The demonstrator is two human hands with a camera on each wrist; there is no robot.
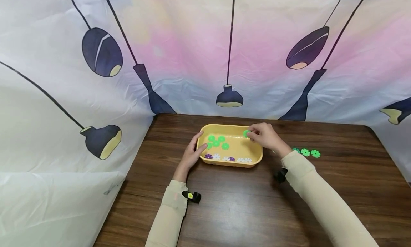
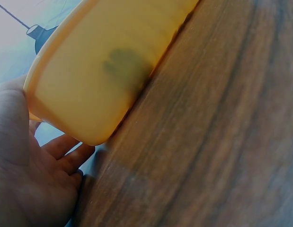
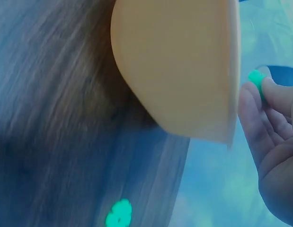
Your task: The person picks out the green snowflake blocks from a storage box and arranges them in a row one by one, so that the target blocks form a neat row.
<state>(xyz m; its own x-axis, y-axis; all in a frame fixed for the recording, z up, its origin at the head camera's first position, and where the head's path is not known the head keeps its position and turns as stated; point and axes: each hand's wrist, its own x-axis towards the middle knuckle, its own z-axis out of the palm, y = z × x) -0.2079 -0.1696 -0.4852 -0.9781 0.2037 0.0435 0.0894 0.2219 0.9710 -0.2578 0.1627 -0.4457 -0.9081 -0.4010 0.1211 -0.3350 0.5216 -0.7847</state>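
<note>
A yellow tray [image 1: 231, 164] stands on the brown table, its left end in my left hand [image 1: 191, 152]. The thumb lies over the rim and the fingers rest along the outer wall, as the left wrist view of the tray [image 2: 80, 94] also shows. Between thumb and fingertips my right hand [image 1: 265, 135] pinches a green flower-shaped disc [image 3: 256, 78] above the tray's right end. Inside, several green flower discs [image 1: 216, 143] lie at the left. White flower discs [image 1: 240, 160] and purple ones [image 1: 208, 156] line the near side.
To the right of the tray, a few green flower discs [image 1: 305, 152] lie in a row on the wooden table [image 1: 237, 200], partly hidden by my right wrist. A printed cloth with lamp pictures [image 1: 192, 54] hangs behind the table and along its left side.
</note>
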